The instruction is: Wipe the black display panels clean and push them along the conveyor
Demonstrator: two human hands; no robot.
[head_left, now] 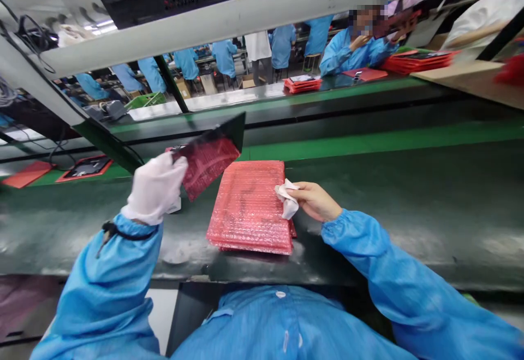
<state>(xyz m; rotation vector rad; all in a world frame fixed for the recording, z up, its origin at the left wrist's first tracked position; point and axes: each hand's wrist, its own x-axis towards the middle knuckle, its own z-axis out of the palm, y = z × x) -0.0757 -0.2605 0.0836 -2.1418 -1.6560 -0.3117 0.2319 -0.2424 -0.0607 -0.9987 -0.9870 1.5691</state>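
Observation:
My left hand [155, 186], in a white glove, grips a dark glossy flat panel [213, 155] by its lower left corner and holds it tilted above the bench. The panel's face reflects red. My right hand [314, 200], bare, pinches a small white cloth [287, 199] against the right edge of a stack of red bubble-wrap bags [248, 207]. The stack lies flat on the dark green bench [409, 207] right in front of me. Both arms wear blue sleeves.
Across the green conveyor [368, 141], a person in blue sits by red stacks [417, 60]. More red bags [303, 83] and several workers in blue are farther back. A red tray with a dark panel [84, 167] lies at left. A white frame beam [245, 21] crosses overhead.

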